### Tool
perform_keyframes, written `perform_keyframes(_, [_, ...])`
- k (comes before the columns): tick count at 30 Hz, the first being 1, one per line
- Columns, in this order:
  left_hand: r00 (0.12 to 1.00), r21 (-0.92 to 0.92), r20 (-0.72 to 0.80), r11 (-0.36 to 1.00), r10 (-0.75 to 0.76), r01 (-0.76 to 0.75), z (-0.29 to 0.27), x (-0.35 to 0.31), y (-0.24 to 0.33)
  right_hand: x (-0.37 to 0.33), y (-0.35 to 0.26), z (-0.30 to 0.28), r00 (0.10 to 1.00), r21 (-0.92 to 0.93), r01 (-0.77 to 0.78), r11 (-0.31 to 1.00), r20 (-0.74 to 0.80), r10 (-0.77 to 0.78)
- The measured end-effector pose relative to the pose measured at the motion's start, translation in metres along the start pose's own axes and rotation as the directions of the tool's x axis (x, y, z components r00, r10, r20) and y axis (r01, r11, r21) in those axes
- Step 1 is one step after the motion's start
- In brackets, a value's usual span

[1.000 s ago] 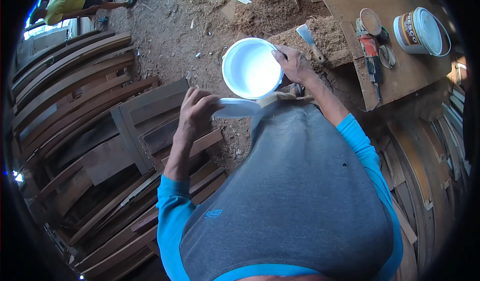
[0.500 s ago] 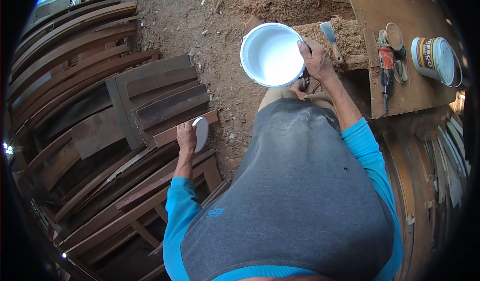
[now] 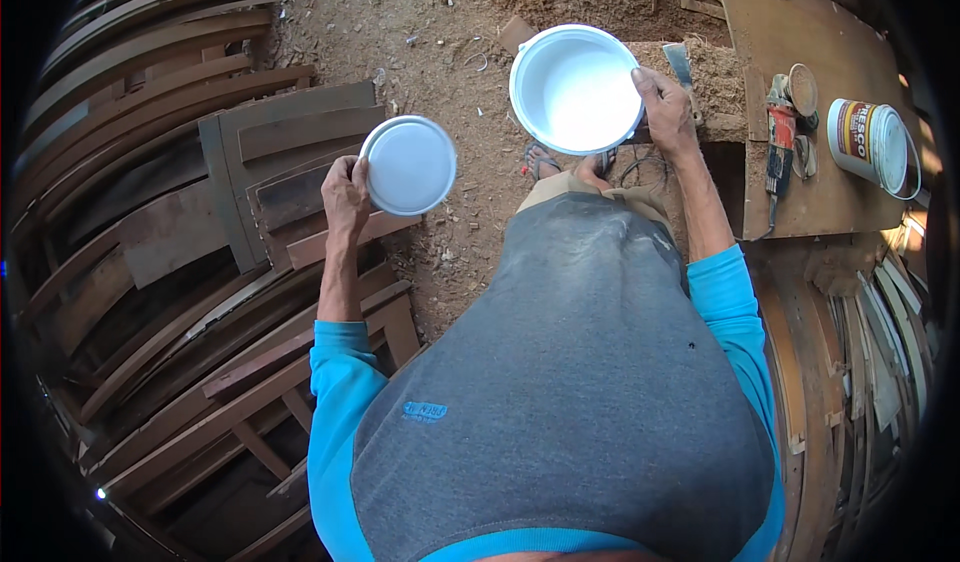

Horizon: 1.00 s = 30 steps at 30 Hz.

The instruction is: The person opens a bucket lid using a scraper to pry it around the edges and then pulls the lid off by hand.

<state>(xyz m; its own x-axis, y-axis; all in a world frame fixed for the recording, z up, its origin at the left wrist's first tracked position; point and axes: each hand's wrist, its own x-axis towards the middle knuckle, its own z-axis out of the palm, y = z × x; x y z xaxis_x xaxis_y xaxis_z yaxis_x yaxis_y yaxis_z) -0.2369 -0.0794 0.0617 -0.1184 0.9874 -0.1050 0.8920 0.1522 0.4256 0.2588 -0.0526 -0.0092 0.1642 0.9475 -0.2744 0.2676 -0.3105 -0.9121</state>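
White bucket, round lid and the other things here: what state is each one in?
White bucket: open, contents too glary to tell.
Round lid: off the bucket.
Left hand: closed on the lid's edge.
Right hand: gripping the bucket's rim.
Labelled bucket: appears lidded.
Red power tool: lying on the brown table; on or off, cannot tell.
Scraper: partly hidden by the right hand.
Wooden boards: piled.
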Motion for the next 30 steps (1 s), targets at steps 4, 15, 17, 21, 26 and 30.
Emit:
perform_keyframes(4, [0.991,-0.374,0.059,0.917,-0.123,0.136,0.013,0.008,0.031,-0.001,-0.002,0.000,0.998,-0.025,0.036,0.999,-0.042,-0.037])
perform_keyframes(15, [0.995,-0.589,0.092,0.808,0.032,0.029,0.117,0.025,0.172,-0.003,-0.001,-0.001,0.997,0.074,0.068,0.995,-0.049,-0.064])
perform_keyframes(17, [0.998,-0.539,0.051,0.842,0.048,-0.013,0.124,0.028,0.185,0.000,0.006,-0.002,0.998,0.060,0.051,0.997,-0.033,-0.049])
perform_keyframes(21, [0.996,-0.440,-0.051,0.894,0.070,-0.085,0.132,0.029,0.196,-0.004,0.002,-0.006,0.999,0.082,-0.030,0.996,0.027,0.028])
perform_keyframes(26, [0.960,-0.214,-0.162,0.942,0.228,-0.259,0.136,0.037,0.197,-0.018,-0.013,0.001,0.996,0.040,0.083,0.996,-0.038,-0.082])
perform_keyframes(30, [0.934,-0.122,-0.192,0.937,0.302,-0.328,0.137,0.041,0.205,-0.018,-0.012,0.002,0.993,0.044,0.102,0.994,-0.063,-0.099])
